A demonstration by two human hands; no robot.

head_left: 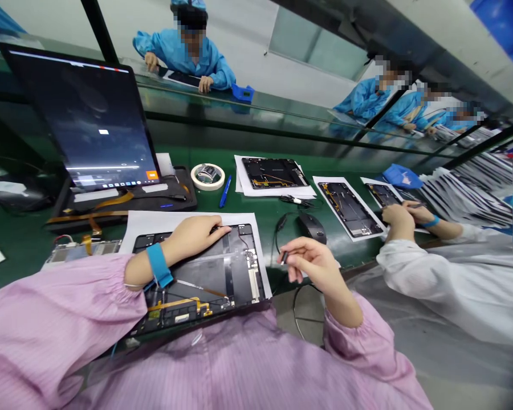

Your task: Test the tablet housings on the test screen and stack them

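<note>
An opened tablet chassis (214, 276), dark inside with gold flex cables, lies on a white sheet (154, 222) right in front of me. My left hand (194, 233), blue strap on its wrist, rests palm down on the chassis's upper edge with its fingers stretched out. My right hand (312, 262) hovers to the right of the chassis, its fingers pinched on a small dark tool (284, 257) whose tip points down. A black mouse (312, 226) sits just behind that hand.
A lit tablet screen (89, 119) stands on a black fixture (123, 202) at the left. A tape roll (207, 176) and blue pen (225, 191) lie behind. More open tablets (273, 172) (350, 209) sit along the green belt. A co-worker's hands (399, 219) work at the right.
</note>
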